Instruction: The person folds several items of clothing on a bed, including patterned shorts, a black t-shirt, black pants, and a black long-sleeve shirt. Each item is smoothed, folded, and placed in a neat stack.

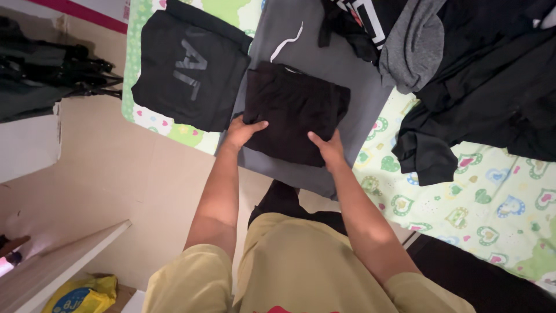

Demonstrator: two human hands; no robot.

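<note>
While a person in a mustard-yellow shirt [301, 272] leans over a bed [492, 203] covered with a pale green sheet printed with hearts, both hands press on a folded black garment [295, 113]. Far to the left of the left hand, a dark jacket [40, 75] hangs by the wall, and a yellow bag [81, 293] lies on the floor below it. Just up and left of the left hand lies a folded black shirt with a grey print [191, 66], close beside the garment being handled. The left hand [243, 130] rests on the near left corner of the folded black garment, thumb on top and fingers curled loosely at its edge; whether they grip underneath cannot be told. The garment sits on a flat grey cloth [347, 69], with a white drawstring [288, 40] lying beyond it. The right hand [328, 146] lies flat and open on the garment's near right edge, fingers spread, holding nothing. Up and to the right of that hand, a heap of unfolded black and grey clothes [475, 75] sprawls across the sheet.
</note>
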